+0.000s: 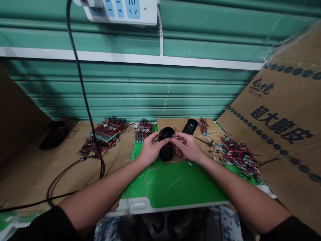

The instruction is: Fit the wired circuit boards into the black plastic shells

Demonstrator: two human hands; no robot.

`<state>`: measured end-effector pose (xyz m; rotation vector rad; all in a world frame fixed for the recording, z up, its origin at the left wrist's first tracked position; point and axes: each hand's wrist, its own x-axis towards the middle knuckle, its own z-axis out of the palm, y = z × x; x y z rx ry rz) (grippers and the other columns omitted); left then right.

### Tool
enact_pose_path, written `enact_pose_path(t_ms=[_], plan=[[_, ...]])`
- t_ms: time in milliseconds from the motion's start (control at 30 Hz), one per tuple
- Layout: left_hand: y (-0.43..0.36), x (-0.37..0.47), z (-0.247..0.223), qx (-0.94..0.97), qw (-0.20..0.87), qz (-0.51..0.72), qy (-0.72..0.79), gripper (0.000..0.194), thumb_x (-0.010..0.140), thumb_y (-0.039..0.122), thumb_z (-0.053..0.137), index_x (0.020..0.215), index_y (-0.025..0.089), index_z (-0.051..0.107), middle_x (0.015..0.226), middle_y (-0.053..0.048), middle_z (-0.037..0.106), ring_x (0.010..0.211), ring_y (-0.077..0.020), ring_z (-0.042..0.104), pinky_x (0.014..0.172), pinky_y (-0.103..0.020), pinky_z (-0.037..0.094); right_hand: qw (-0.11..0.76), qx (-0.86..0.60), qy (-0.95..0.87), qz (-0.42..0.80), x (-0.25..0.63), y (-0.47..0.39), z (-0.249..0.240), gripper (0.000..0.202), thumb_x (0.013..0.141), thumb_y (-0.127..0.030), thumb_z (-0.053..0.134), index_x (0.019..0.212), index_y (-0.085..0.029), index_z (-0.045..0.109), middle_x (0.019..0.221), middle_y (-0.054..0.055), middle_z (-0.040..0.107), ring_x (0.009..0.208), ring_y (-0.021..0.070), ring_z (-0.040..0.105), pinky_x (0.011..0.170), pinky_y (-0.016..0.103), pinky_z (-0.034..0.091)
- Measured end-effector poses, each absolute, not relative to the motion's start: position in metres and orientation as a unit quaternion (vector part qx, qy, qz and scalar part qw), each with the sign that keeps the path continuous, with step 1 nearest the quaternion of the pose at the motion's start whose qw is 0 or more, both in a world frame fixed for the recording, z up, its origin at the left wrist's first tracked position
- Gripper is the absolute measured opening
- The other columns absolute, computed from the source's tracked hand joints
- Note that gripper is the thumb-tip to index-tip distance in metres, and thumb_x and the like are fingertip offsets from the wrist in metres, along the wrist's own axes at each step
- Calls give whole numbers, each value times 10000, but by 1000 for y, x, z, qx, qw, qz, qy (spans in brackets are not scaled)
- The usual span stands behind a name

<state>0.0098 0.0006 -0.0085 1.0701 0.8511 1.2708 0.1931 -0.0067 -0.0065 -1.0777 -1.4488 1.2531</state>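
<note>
In the middle of the head view, my left hand (pixel 152 149) and my right hand (pixel 187 146) meet with fingertips nearly touching. Behind and under the fingers is a rounded black plastic shell (pixel 166 154). My right hand pinches a small part with thin red and dark wires (pixel 173 144); its far end is too small to make out. The left thumb and forefinger are closed at the tip of that part, over the shell; what lies between them is hidden. To the right, a second black shell (pixel 190 126) lies just beyond my right hand.
Bundles of wired circuit boards (pixel 106 130) lie at left, others (pixel 144 130) by the wall. A heap of red and black wired pieces (pixel 239 155) is at right. A black cable (pixel 84 90) hangs from the power strip (pixel 125 11). Cardboard (pixel 283 110) flanks the green board (pixel 180 187).
</note>
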Motion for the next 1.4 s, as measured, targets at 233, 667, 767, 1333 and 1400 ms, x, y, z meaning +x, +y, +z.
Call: enact_pose_path(t_ms=[233,667,767,1333,1400], plan=[[1,11,-8,467,581,549,378,414,628,374,948,927,167,751,894,-18,753,809,-180,680,778,-290,559,446,-427,-598,511,191,-8,-8,427,835,-588,769,954,-187,681,595,-32,606,412,126,547,367,227,454],[1,11,-8,437,620,523,388,377,609,356,946,873,160,760,812,-15,759,738,-174,677,735,-288,547,441,-418,-653,452,194,-8,-4,324,920,-487,678,941,-163,693,689,6,637,514,118,554,456,226,459],[3,9,-8,391,631,533,407,376,616,343,934,884,158,746,807,-14,750,709,-155,663,687,-261,517,438,-390,-724,363,204,-8,0,274,935,-329,655,1144,-158,702,886,53,689,613,115,571,525,226,481],[0,7,5,283,701,519,398,345,667,395,883,852,146,729,785,-48,740,678,-177,666,638,-286,509,519,-372,-659,397,213,-10,17,236,873,-408,828,938,-184,789,721,43,733,523,152,649,498,280,563],[-3,7,7,298,703,510,395,342,642,365,913,826,150,721,746,-28,713,652,-165,643,633,-282,496,531,-371,-656,386,214,-7,17,242,848,-422,849,899,-190,803,838,70,760,540,149,650,500,289,569]])
